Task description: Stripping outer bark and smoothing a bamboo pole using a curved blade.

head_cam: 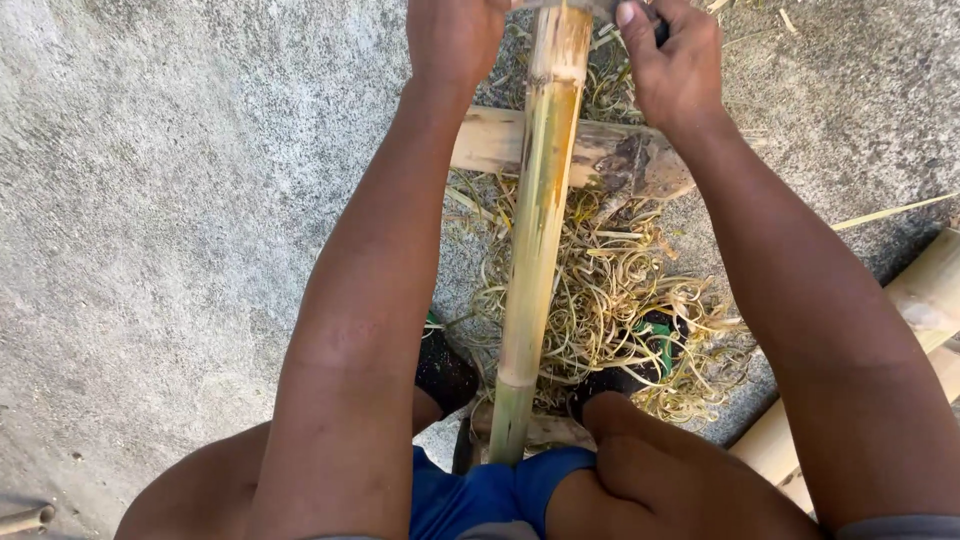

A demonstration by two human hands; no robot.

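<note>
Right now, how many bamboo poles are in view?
3: one pole upright between both hands, a crosswise piece beneath it, and another lying at right. More may be hidden.

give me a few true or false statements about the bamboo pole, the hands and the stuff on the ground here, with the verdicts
1. The long yellow-green bamboo pole runs between the person's two forearms. True.
2. The left hand and right hand are on either side of the pole's far end. True.
3. The pole rests across a round metal bucket. False: it crosses a short pale wooden block that lies sideways under it.
4. A heap of curled pale bamboo shavings lies on the grey concrete ground under the pole. True.
5. The ground is covered in green grass. False: it is bare grey concrete.
6. The person wears red shorts. False: the shorts are blue.
</note>
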